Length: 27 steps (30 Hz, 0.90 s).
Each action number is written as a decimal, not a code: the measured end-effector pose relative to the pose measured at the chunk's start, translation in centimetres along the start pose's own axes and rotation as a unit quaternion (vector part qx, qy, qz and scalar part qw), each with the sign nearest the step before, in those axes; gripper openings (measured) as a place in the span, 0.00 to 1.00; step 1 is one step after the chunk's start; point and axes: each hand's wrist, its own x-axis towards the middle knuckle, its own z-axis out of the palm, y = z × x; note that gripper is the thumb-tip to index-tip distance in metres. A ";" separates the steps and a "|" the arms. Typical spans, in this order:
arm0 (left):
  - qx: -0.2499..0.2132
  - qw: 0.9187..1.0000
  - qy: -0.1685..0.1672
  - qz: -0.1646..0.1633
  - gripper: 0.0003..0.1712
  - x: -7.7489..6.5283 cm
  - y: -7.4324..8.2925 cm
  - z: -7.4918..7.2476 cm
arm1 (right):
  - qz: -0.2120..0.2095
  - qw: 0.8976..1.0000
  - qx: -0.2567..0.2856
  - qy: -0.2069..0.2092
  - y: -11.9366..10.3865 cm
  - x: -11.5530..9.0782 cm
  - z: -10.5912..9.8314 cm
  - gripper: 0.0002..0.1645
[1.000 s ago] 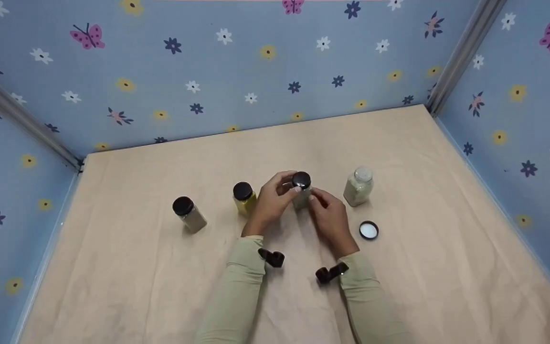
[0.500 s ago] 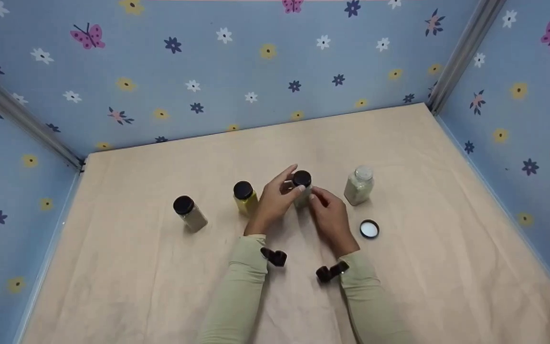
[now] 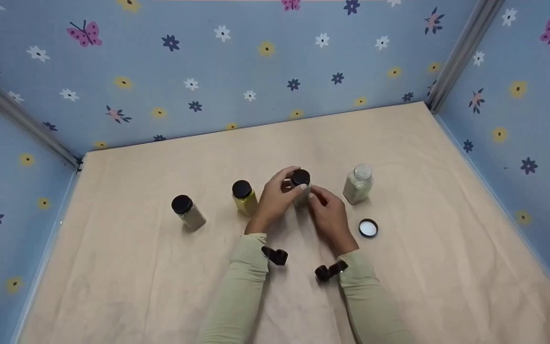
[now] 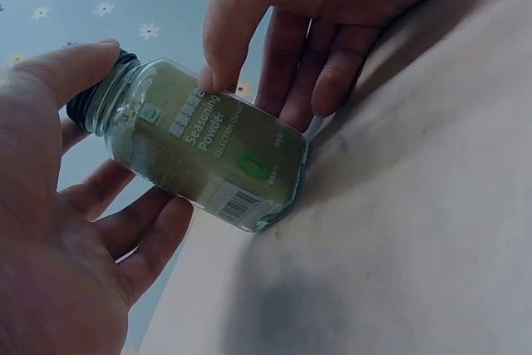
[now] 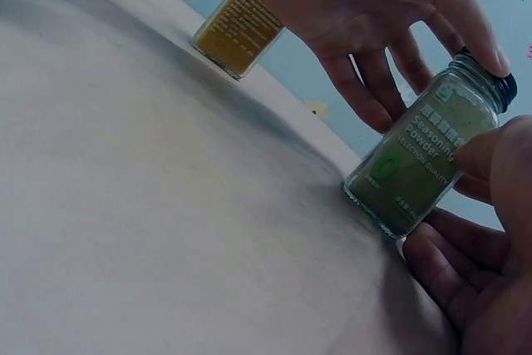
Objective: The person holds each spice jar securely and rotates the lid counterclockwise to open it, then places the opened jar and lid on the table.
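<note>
A glass jar (image 3: 303, 198) of greenish-brown powder is held between two hands, a little right of the middle of the head frame. It is capped with a black lid (image 3: 301, 177), and "Seasoning Powder" can be read on its label (image 4: 214, 135) in both wrist views. By the left hand (image 3: 276, 199) the jar is gripped near its top: the thumb is laid against the lid and neck, and the fingers are curled round the far side. By the right hand (image 3: 331, 217) the body is pinched lower down, with the thumb pressed on the label and the fingers bent behind the glass. The base is brought down to the table (image 3: 399, 296); whether it is fully rested there cannot be told.

Just beside the left hand, left of centre, a yellow jar (image 3: 246, 204) with a black cap is stood upright. Farther left, a brownish jar (image 3: 194, 219) is stood, also black-capped. Right of the hands, a pale green jar (image 3: 358, 188) is topped by a whitish circle, and below it in the frame a loose black cap (image 3: 368, 228) is laid with its white inside turned up. The table is covered in beige cloth and backed by blue walls (image 3: 237, 67) printed with flowers and butterflies. Both arms are clothed in pale green sleeves (image 3: 237, 291).
</note>
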 end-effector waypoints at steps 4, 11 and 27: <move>-0.014 1.000 0.014 0.007 0.29 -0.2 0.5 0.0 | -0.004 1.000 0.002 0.003 0.1 0.0 0.1 0.20; -0.025 0.999 0.022 0.006 0.29 -0.3 0.0 0.1 | -0.007 1.000 0.005 0.004 0.0 0.0 0.1 0.20; -0.047 0.988 0.135 0.056 0.29 -1.6 -0.7 0.2 | 0.008 1.000 -0.005 0.001 -0.2 0.0 0.1 0.20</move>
